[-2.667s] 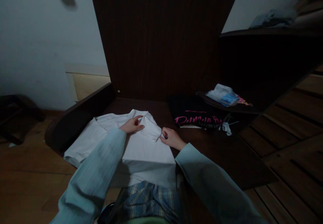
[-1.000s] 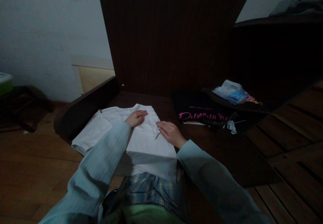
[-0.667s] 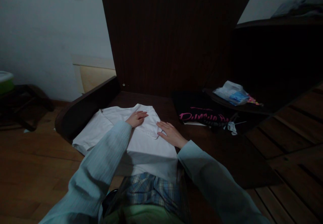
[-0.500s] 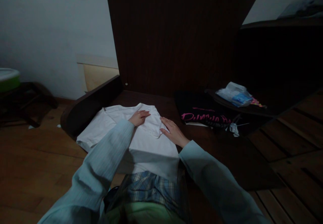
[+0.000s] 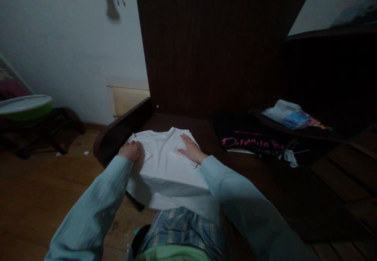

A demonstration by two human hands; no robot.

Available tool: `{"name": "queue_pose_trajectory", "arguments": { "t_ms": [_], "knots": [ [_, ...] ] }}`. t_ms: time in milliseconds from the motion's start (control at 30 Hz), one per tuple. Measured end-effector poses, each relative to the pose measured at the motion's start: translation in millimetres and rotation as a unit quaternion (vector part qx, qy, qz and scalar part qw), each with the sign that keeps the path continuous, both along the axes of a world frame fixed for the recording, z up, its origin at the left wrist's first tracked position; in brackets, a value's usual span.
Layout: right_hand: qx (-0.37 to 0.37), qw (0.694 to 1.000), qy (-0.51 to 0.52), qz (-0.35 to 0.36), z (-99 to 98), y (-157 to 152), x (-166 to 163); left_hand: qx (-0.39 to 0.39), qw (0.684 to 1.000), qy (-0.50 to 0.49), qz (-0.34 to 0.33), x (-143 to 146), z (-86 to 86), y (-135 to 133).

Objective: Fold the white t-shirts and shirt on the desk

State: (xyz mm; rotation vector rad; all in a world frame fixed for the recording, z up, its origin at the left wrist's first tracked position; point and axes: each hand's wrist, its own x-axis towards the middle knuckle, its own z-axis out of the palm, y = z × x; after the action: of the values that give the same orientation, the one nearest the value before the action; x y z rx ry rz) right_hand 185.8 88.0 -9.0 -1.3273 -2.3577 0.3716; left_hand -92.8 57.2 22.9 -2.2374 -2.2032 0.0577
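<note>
White shirt [image 5: 165, 167] — left sleeve [image 5: 145, 156] now folded inward, like the right; left hand [image 5: 130, 150] curled there, grip unclear; right hand [image 5: 191, 150] flat, splayed.

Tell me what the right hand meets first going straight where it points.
The right hand would first cross more of the shirt it rests on; past that and some bench, probably the dark panel, though depth is unclear.

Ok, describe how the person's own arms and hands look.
The left sleeve and right sleeve are long, loose and pale blue-green, ending near the wrists; the left shows fine lengthwise lines. The left hand and right hand are ungloved. The dim light hides finer detail.
</note>
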Motion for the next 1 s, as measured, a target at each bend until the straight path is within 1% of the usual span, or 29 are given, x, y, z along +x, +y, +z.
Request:
{"name": "queue_pose_trajectory", "arguments": {
  "t_ms": [100,167,267,400,700,867,1000],
  "knots": [
    [-0.023,0.998,-0.057,-0.024,-4.1,-4,-4,0.034,0.997,0.042,0.046,-5,-12.3,-11],
    [-0.024,0.995,-0.088,-0.032,-3.2,-7,-3,0.056,0.996,0.047,0.047,-2,-19.0,-12],
    [-0.029,0.991,-0.121,-0.039,1.2,-9,3,0.051,0.997,0.035,0.05,4,-23.8,-6],
    [-0.042,0.985,-0.147,-0.078,5.0,-5,18,0.046,0.998,0.014,0.045,16,-24.2,11],
    [-0.055,0.971,-0.177,-0.149,1.8,19,59,0.039,0.999,-0.016,0.024,61,-26.7,63],
    [-0.05,0.966,-0.189,-0.171,0.4,32,73,0.019,0.999,-0.035,0.001,70,-24.7,87],
    [-0.039,0.964,-0.202,-0.167,-0.1,37,75,0.019,0.999,-0.044,0.0,73,-23.1,95]
  ]
}}
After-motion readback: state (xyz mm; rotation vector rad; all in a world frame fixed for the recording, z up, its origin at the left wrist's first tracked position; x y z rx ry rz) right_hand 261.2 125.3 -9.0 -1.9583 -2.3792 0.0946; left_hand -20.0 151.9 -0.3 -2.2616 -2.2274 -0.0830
